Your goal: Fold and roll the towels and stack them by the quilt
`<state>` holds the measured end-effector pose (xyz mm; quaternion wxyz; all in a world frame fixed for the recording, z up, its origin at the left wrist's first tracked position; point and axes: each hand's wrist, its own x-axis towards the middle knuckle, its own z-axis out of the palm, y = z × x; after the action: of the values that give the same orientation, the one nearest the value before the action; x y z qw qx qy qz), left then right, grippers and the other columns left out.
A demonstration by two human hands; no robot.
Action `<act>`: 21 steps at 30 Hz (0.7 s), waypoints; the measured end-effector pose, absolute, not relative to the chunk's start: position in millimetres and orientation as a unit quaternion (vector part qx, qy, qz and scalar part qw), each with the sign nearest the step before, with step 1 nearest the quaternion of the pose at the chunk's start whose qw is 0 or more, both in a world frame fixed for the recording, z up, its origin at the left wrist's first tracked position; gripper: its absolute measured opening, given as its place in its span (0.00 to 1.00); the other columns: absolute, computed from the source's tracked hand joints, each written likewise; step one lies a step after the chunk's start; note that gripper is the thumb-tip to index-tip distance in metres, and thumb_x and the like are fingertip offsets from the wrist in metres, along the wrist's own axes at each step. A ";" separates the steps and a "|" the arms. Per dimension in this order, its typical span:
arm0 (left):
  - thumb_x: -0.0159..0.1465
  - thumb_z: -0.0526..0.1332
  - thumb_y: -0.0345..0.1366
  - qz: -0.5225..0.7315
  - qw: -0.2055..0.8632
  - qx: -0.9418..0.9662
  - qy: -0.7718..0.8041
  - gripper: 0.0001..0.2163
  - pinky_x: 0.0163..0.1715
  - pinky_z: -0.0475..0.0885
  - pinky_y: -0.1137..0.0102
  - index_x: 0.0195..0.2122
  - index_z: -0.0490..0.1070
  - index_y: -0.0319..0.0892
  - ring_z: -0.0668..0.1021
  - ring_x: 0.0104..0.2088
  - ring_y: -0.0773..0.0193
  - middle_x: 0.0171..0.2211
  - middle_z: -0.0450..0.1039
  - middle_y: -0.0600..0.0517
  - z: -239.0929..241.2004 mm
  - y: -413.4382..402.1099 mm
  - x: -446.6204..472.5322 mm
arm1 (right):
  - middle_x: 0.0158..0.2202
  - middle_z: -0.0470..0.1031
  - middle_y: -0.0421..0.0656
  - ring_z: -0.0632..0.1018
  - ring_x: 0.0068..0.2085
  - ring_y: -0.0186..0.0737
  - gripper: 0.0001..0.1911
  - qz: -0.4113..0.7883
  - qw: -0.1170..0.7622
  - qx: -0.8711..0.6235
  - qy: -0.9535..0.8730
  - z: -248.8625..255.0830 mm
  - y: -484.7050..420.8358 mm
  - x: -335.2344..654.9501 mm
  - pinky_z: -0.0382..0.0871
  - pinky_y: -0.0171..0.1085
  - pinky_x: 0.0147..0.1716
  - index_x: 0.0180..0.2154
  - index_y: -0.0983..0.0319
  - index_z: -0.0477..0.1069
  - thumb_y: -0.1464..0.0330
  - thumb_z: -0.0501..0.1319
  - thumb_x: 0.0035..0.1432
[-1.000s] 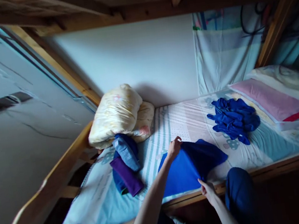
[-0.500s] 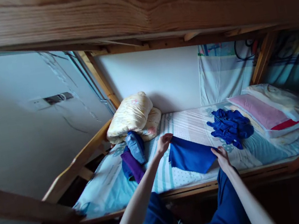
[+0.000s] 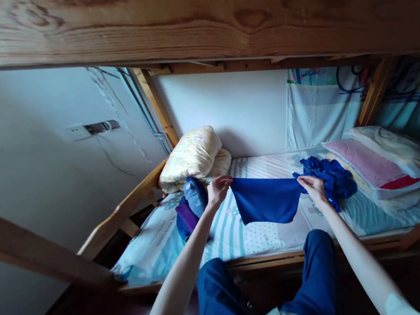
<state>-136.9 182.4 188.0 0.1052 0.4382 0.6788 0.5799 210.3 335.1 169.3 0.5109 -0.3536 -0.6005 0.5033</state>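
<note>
A piece of blue cloth [image 3: 267,199] hangs stretched between my two hands above the lower bunk's mattress [image 3: 261,239]. My left hand [image 3: 219,189] pinches its upper left corner. The upper right corner is pinched in my right hand [image 3: 312,187]. Whether the cloth is a garment or a plain piece, I cannot tell. Just beyond my right hand lies a crumpled heap of blue cloth [image 3: 335,178]. To the left of my left hand are folded items, one light blue [image 3: 193,197] and one purple [image 3: 186,217], partly hidden behind my forearm.
A thick wooden beam [image 3: 189,18] of the upper bunk crosses overhead. A cream quilt [image 3: 194,157] is piled at the left end of the bed, and a pink pillow [image 3: 366,158] with other bedding lies at the right. A wooden post [image 3: 30,252] stands at the left.
The blue cloth is raised and now hangs level between my hands, its upper edge straightened. My left hand has shifted up and left. The head view has tilted and turned slightly left.
</note>
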 end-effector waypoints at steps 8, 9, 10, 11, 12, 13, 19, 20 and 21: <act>0.50 0.71 0.49 0.627 0.137 0.410 0.649 0.20 0.32 0.76 0.70 0.36 0.82 0.38 0.84 0.35 0.54 0.33 0.84 0.44 186.3 168.9 -125.2 | 0.34 0.84 0.49 0.82 0.37 0.47 0.31 0.518 0.501 -0.375 -0.583 178.4 320.2 223.3 0.76 0.41 0.38 0.37 0.63 0.82 0.48 0.78 0.34; 0.49 0.71 0.50 0.627 0.141 0.408 0.648 0.20 0.31 0.76 0.69 0.36 0.81 0.38 0.84 0.35 0.54 0.33 0.84 0.44 184.5 164.4 -123.1 | 0.34 0.84 0.49 0.82 0.37 0.47 0.32 0.525 0.491 -0.380 -0.583 177.2 317.3 226.9 0.76 0.41 0.37 0.37 0.63 0.82 0.48 0.78 0.33; 0.49 0.71 0.51 0.625 0.144 0.409 0.649 0.21 0.31 0.75 0.69 0.36 0.81 0.39 0.84 0.35 0.54 0.33 0.84 0.44 182.1 159.1 -121.0 | 0.33 0.84 0.49 0.82 0.36 0.46 0.33 0.531 0.478 -0.385 -0.585 175.4 314.4 231.0 0.75 0.40 0.35 0.37 0.63 0.82 0.48 0.78 0.32; 0.49 0.71 0.52 0.621 0.149 0.413 0.650 0.22 0.30 0.75 0.69 0.36 0.81 0.39 0.84 0.34 0.54 0.33 0.84 0.44 179.0 152.9 -118.8 | 0.33 0.84 0.48 0.81 0.35 0.46 0.33 0.536 0.463 -0.391 -0.588 173.0 311.4 235.5 0.74 0.40 0.34 0.37 0.63 0.83 0.48 0.78 0.32; 0.49 0.71 0.53 0.615 0.157 0.416 0.651 0.22 0.29 0.75 0.70 0.35 0.81 0.39 0.84 0.33 0.54 0.32 0.84 0.44 175.3 146.0 -116.7 | 0.33 0.84 0.48 0.81 0.34 0.45 0.33 0.541 0.447 -0.397 -0.591 170.2 308.6 240.2 0.74 0.39 0.33 0.37 0.63 0.83 0.48 0.78 0.31; 0.49 0.71 0.54 0.609 0.171 0.419 0.651 0.22 0.28 0.74 0.70 0.35 0.81 0.40 0.83 0.32 0.55 0.31 0.83 0.45 170.9 138.8 -114.6 | 0.32 0.84 0.48 0.80 0.33 0.44 0.33 0.548 0.430 -0.404 -0.593 167.2 306.0 245.2 0.73 0.39 0.32 0.36 0.62 0.83 0.48 0.79 0.30; 0.46 0.73 0.58 0.581 0.317 0.364 0.656 0.28 0.23 0.71 0.71 0.36 0.80 0.39 0.83 0.30 0.54 0.26 0.81 0.45 135.5 105.1 -108.2 | 0.30 0.83 0.47 0.79 0.31 0.41 0.28 0.592 0.338 -0.424 -0.596 154.0 299.0 265.8 0.67 0.35 0.27 0.33 0.63 0.83 0.52 0.80 0.30; 0.45 0.74 0.58 0.577 0.331 0.352 0.658 0.28 0.24 0.73 0.70 0.36 0.80 0.38 0.84 0.31 0.53 0.27 0.82 0.45 129.5 103.4 -108.8 | 0.30 0.83 0.47 0.78 0.30 0.39 0.28 0.595 0.328 -0.426 -0.598 152.3 299.7 265.8 0.65 0.34 0.26 0.33 0.63 0.83 0.53 0.80 0.30; 0.45 0.74 0.58 0.575 0.340 0.342 0.661 0.28 0.26 0.75 0.69 0.36 0.79 0.38 0.84 0.33 0.52 0.28 0.82 0.44 123.7 103.1 -110.1 | 0.29 0.83 0.47 0.76 0.29 0.38 0.27 0.596 0.320 -0.428 -0.599 150.4 301.1 264.5 0.63 0.33 0.24 0.32 0.63 0.83 0.54 0.80 0.31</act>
<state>-110.1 103.1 123.7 0.3405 0.3421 0.6606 0.5750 264.5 301.1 150.4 0.3200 -0.4281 -0.5989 0.5964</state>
